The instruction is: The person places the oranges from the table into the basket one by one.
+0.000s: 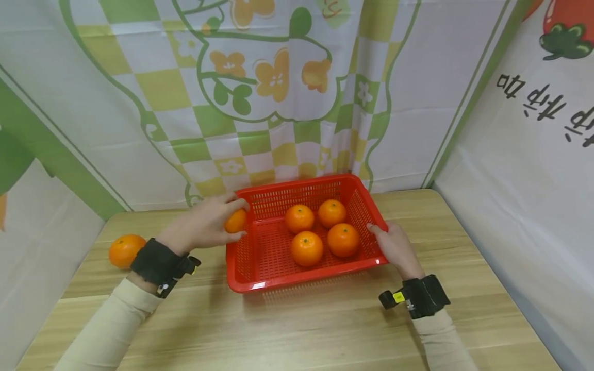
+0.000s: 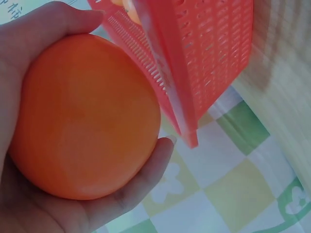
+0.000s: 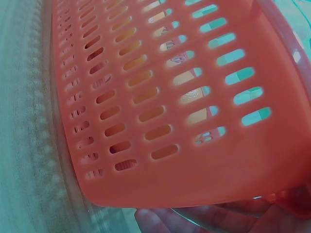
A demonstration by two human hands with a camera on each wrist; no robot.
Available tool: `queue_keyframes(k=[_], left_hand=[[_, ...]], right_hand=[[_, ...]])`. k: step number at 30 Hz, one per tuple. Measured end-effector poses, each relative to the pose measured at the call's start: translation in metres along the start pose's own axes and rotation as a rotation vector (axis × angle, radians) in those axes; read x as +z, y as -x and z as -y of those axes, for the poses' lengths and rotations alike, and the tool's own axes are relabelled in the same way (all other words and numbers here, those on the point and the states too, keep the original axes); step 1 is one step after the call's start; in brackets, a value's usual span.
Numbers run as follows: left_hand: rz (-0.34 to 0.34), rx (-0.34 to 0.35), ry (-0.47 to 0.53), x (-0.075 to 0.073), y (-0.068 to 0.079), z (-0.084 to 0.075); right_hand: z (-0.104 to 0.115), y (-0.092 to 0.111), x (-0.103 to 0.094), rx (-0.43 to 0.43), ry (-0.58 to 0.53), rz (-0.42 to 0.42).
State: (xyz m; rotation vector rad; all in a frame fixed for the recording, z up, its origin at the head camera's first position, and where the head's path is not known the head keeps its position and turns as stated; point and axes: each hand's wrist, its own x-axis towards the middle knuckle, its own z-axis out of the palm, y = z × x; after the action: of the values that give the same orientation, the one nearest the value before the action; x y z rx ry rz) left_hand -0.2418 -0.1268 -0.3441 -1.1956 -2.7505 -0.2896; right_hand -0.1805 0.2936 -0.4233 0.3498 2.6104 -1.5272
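Note:
My left hand holds an orange at the left end of a red plastic basket. In the left wrist view, thumb and fingers curl round that orange, just beside the basket's rim. Several oranges sit inside the basket, grouped toward its right half. At the opposite end, my right hand grips the basket's right rim, thumb over the edge. The right wrist view is mostly filled by the slotted basket wall, with fingers under its edge.
Another orange lies on the wooden table at the left, beside my left wrist. A patterned green and white curtain hangs right behind the basket. White printed cloth closes off the right side.

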Motion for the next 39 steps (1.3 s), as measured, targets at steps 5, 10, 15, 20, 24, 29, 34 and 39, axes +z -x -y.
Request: queue_keyframes(k=[5, 10, 15, 20, 24, 29, 34, 39], left_hand=[[-0.002, 0.031, -0.023, 0.0, 0.0, -0.003], [0.01, 0.067, -0.051, -0.001, -0.005, -0.006], [0.034, 0.097, -0.096, 0.001, -0.011, -0.012], [0.057, 0.114, -0.107, 0.005, -0.013, -0.017], [0.084, 0.12, -0.102, 0.007, -0.015, -0.021], [0.119, 0.158, -0.114, 0.01, -0.019, -0.025], [0.144, 0.184, -0.126, 0.01, -0.023, -0.029], [0.221, 0.152, -0.156, 0.008, -0.027, -0.033]], right_hand=[[0.0, -0.001, 0.0, 0.003, -0.005, 0.014], [0.0, -0.002, -0.001, -0.003, -0.005, 0.001], [0.001, -0.002, -0.004, -0.011, 0.007, -0.012], [0.001, -0.001, -0.003, -0.011, 0.002, -0.012], [0.0, -0.001, -0.003, -0.003, -0.005, -0.006], [0.0, 0.0, -0.002, 0.003, -0.003, -0.01], [0.001, 0.0, -0.002, -0.006, 0.007, -0.012], [0.001, 0.0, -0.001, 0.004, 0.009, -0.008]])
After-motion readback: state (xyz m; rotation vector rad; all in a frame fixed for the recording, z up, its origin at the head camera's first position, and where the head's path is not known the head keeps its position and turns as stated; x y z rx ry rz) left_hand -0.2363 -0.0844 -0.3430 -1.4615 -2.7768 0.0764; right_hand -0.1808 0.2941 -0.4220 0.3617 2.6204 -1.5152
